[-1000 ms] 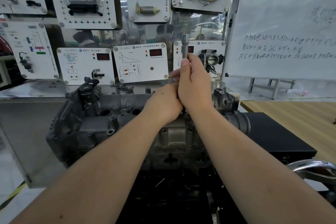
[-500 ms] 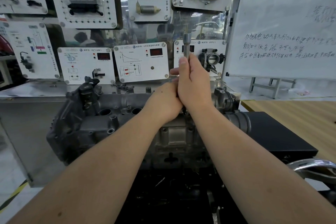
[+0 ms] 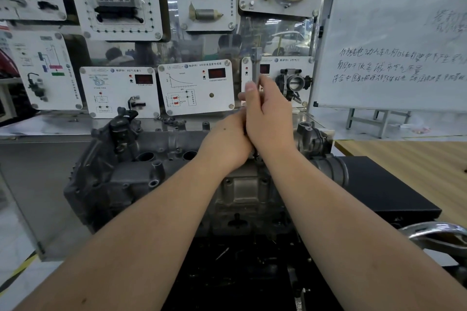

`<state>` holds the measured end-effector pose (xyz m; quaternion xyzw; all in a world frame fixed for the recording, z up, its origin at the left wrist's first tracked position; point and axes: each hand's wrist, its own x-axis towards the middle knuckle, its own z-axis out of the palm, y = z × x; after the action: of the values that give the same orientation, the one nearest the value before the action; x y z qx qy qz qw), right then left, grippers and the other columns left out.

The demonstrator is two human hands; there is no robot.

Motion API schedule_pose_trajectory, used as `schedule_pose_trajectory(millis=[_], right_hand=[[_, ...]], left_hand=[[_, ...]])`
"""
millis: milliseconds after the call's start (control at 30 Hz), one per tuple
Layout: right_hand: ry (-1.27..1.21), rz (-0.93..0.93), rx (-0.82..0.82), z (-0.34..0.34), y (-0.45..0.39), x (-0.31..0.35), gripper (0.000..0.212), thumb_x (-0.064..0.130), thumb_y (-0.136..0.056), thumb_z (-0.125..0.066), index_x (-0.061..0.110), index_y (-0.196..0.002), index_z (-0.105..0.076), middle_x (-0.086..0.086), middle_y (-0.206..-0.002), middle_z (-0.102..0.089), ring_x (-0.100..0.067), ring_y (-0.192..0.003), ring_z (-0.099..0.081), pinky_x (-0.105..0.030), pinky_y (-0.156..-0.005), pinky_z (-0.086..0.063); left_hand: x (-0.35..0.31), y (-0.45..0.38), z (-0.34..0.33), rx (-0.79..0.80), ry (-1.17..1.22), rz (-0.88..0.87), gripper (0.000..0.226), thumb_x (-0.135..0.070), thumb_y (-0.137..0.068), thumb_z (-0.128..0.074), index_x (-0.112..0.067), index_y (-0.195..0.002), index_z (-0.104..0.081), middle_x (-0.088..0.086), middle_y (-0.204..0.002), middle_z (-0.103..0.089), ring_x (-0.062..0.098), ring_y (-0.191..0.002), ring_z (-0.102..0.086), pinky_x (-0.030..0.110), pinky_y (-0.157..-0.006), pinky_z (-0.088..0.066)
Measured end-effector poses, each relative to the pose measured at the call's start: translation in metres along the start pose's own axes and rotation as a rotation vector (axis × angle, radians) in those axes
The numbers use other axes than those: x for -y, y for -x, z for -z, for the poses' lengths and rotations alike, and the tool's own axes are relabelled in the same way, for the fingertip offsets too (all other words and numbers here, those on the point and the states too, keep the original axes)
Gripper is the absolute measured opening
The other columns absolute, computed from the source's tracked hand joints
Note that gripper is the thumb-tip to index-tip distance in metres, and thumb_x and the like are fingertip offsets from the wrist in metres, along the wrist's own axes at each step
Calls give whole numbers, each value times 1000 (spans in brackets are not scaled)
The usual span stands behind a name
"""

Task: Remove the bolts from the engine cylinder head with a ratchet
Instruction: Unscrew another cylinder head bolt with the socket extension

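Observation:
A grey cast engine cylinder head stands on a dark stand in front of me. A long metal ratchet extension rises upright from behind my hands over the head's right part. My right hand grips that shaft, thumb pointing up along it. My left hand lies against the right one and wraps the lower part of the tool; its fingers are hidden. The tool's lower end and the bolt under it are hidden by both hands.
A throttle body and black intake hose sit to the right of the head. Behind stand display panels and a whiteboard. A wooden table lies to the right, a chrome bar at lower right.
The hands and tool stay at the same place; the right hand's fingers have shifted slightly on the shaft. The tool's top end looks a little blurred now.

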<state>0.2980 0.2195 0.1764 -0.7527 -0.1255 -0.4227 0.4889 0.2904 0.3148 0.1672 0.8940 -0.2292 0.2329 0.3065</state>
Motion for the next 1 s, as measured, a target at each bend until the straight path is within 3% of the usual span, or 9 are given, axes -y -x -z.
schedule_pose_trajectory(millis=[133, 233, 333, 433, 567, 633, 733, 867, 1000], right_hand=[[109, 77, -21, 1, 2, -1, 27, 34, -104, -48, 13, -97, -64, 4, -79, -70, -8, -73, -63, -25, -67, -48], [95, 19, -34, 1, 1, -2, 27, 32, -106, -42, 17, -89, -57, 7, -81, -71, -6, -75, -65, -22, -65, -49], [23, -35, -18, 1, 1, -1, 27, 32, -107, -38, 16, -105, -60, 8, -88, -73, -9, -80, -70, -34, -78, -57], [-14, -11, 3, 0, 2, 2, 33, 32, -106, -41, 16, -130, -57, 8, -95, -73, -7, -88, -68, -27, -79, -53], [64, 104, -8, 1, 4, 1, 28, 34, -103, -51, 11, -93, -63, 6, -73, -65, -9, -71, -60, -26, -64, -48], [69, 85, -6, 1, 3, -1, 31, 33, -104, -48, 12, -86, -60, 7, -74, -67, -7, -70, -62, -25, -64, -49], [44, -4, -13, 1, 1, -2, 30, 34, -107, -40, 16, -95, -62, 10, -86, -71, -4, -78, -67, -30, -75, -56], [-50, -44, 0, 0, 1, 1, 37, 34, -106, -39, 15, -132, -56, 3, -100, -74, -12, -91, -70, -37, -83, -56], [63, 75, 18, 1, 2, -1, 25, 33, -103, -50, 13, -104, -65, 9, -81, -69, -6, -76, -63, -25, -67, -47]], left_hand=[[2, -2, -2, -15, -35, 16, 30, -13, -92, -52, -40, -87, -42, -15, -76, -53, 7, -70, -55, 35, -63, -50], [0, -1, -3, 34, -60, -13, 37, -11, -92, -53, -41, -78, -36, -14, -75, -52, 5, -66, -53, 30, -57, -44], [-1, 1, 0, 40, -15, -46, 37, -8, -91, -52, -40, -79, -39, -16, -75, -50, 3, -65, -51, 28, -56, -42], [1, 0, 1, 14, 17, -12, 27, -9, -91, -51, -36, -92, -47, -16, -74, -53, 3, -67, -53, 26, -56, -41], [2, -2, -1, -9, -37, 25, 20, -11, -93, -51, -31, -93, -49, -13, -75, -54, 6, -67, -53, 26, -55, -39], [1, -1, 0, 5, -36, 27, 20, -11, -92, -53, -31, -92, -49, -12, -75, -54, 8, -68, -54, 29, -57, -43], [-3, 2, 1, 50, -36, -6, 31, -9, -91, -52, -35, -78, -44, -11, -73, -55, 9, -66, -56, 33, -59, -48], [-4, 3, 3, 45, -21, -5, 36, -3, -89, -51, -35, -74, -44, -9, -73, -55, 12, -66, -56, 34, -60, -49], [0, -2, 1, 13, -63, 32, 23, -7, -91, -51, -30, -89, -50, -7, -77, -56, 12, -68, -55, 34, -61, -46]])
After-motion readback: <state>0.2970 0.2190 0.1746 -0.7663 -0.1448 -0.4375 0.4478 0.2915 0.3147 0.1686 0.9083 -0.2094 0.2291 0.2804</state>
